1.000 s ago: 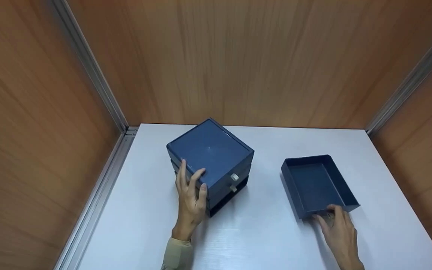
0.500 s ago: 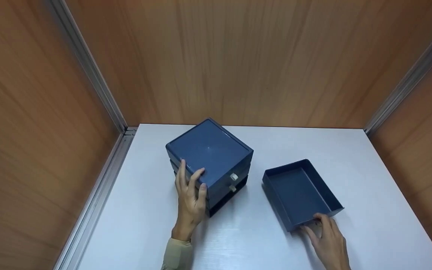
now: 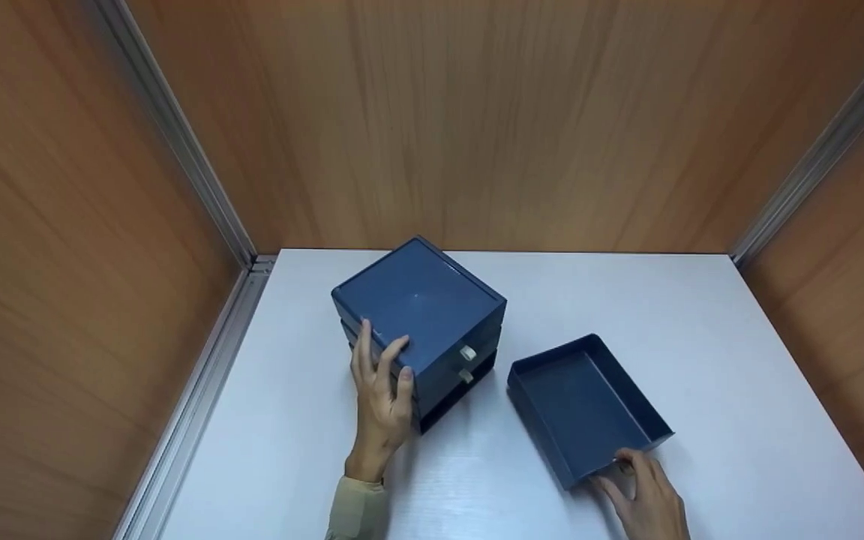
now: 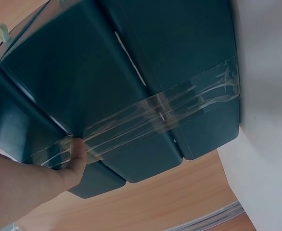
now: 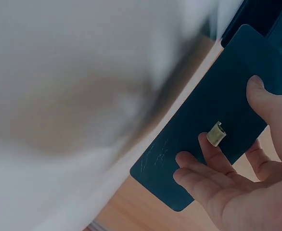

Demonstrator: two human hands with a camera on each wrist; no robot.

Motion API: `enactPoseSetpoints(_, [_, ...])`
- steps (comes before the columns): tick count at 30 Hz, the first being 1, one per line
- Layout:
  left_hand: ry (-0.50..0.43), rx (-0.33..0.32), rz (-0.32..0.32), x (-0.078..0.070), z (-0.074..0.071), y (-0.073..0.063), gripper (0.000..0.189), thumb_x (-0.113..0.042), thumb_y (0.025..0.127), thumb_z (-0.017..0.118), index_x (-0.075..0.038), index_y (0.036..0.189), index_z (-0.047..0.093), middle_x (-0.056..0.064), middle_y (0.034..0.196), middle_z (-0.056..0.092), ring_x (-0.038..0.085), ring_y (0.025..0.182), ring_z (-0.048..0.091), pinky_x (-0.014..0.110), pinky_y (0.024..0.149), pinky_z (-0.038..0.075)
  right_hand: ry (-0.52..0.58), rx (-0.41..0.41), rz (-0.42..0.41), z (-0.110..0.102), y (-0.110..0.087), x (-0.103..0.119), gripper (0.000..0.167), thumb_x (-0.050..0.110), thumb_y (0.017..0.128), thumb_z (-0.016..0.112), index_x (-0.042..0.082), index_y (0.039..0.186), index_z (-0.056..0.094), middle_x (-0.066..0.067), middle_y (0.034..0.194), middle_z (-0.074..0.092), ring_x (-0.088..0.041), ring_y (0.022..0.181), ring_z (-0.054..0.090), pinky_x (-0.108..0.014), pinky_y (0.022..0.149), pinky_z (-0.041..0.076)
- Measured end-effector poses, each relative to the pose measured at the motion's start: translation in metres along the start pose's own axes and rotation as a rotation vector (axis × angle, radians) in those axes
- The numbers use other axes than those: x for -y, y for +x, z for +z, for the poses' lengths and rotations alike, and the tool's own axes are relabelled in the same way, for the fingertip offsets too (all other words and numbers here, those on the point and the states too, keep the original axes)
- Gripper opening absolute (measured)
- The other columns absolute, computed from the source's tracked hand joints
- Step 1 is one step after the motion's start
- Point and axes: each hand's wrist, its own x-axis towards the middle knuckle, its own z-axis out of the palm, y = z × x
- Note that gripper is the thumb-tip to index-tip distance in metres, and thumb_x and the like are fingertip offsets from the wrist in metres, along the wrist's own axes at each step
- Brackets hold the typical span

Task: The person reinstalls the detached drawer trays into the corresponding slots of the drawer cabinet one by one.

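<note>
A dark blue drawer cabinet (image 3: 421, 300) stands on the table, turned cornerwise, with a dark open slot at its bottom. Two small pale pull tabs (image 3: 467, 353) show on its front. My left hand (image 3: 381, 409) rests on its near left side, fingers spread up to the top edge. In the left wrist view the thumb lies by a strip of clear tape (image 4: 198, 94). To the right is a loose, empty blue drawer (image 3: 582, 405). My right hand (image 3: 646, 499) holds it by the front panel (image 5: 198, 130), with a finger over the rim and others around the pale tab (image 5: 217, 134).
The white table (image 3: 282, 450) ends at a wooden back panel (image 3: 522, 135). Wooden side panels (image 3: 72, 285) and metal rails (image 3: 184, 135) frame it on both sides. A short gap of table lies between cabinet and drawer.
The right hand has drawn the drawer left and nearer to me, toward the cabinet, and the drawer has turned slightly. The left hand and the cabinet have stayed in place.
</note>
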Motion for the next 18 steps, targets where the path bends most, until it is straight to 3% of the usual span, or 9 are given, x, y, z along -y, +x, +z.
enactPoseSetpoints(4, [-0.003, -0.003, -0.003, 0.000, -0.002, -0.001, 0.045, -0.018, 0.106, 0.054, -0.026, 0.151, 0.057, 0.016, 0.179, 0.013, 0.047, 0.163, 0.014, 0.080, 0.115, 0.028, 0.007, 0.016, 0.012, 0.005, -0.012, 0.009, 0.053, 0.010, 0.069, 0.100, 0.007, 0.112, 0.070, -0.007, 0.102, 0.070, -0.026, 0.088, 0.071, -0.038, 0.068, 0.058])
enactPoseSetpoints(12, [-0.009, -0.001, -0.005, 0.001, -0.003, -0.001, 0.045, -0.018, 0.107, 0.054, -0.025, 0.150, 0.058, 0.016, 0.179, 0.013, 0.048, 0.162, 0.014, 0.081, 0.116, 0.026, 0.001, 0.019, -0.067, 0.017, -0.029, 0.026, 0.056, 0.011, 0.063, 0.103, 0.011, 0.108, 0.070, 0.000, 0.099, 0.068, -0.022, 0.084, 0.071, -0.034, 0.066, 0.059])
enactPoseSetpoints(18, [-0.010, 0.002, -0.007, 0.000, -0.004, -0.001, 0.045, -0.017, 0.106, 0.054, -0.025, 0.150, 0.057, 0.017, 0.179, 0.013, 0.047, 0.163, 0.014, 0.079, 0.117, 0.025, 0.019, 0.091, -0.079, 0.019, -0.036, 0.041, 0.053, 0.015, 0.067, 0.101, 0.014, 0.109, 0.069, 0.004, 0.100, 0.064, -0.016, 0.083, 0.069, -0.030, 0.065, 0.057])
